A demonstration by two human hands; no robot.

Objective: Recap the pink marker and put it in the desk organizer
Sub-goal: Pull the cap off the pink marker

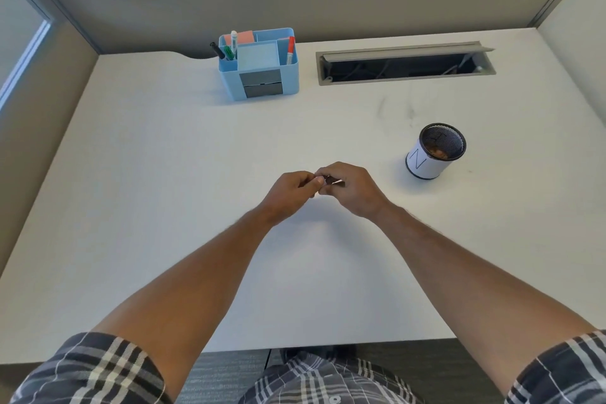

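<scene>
- Our left hand (288,187) and right hand (347,187) meet mid-tabletop (164,174), each grip closed on a small, mostly hidden object; its colour we cannot tell.
- The blue desk organizer (259,64) stands far, left of centre.

Both hands meet above the white worktop (164,174), the left hand (288,188) and right hand (351,188) curled fingertip to fingertip around a small dark object (333,181), possibly the marker, mostly hidden. The blue desk organizer (262,75) stands at the far edge; a mesh cup (433,154) sits to the right.
</scene>
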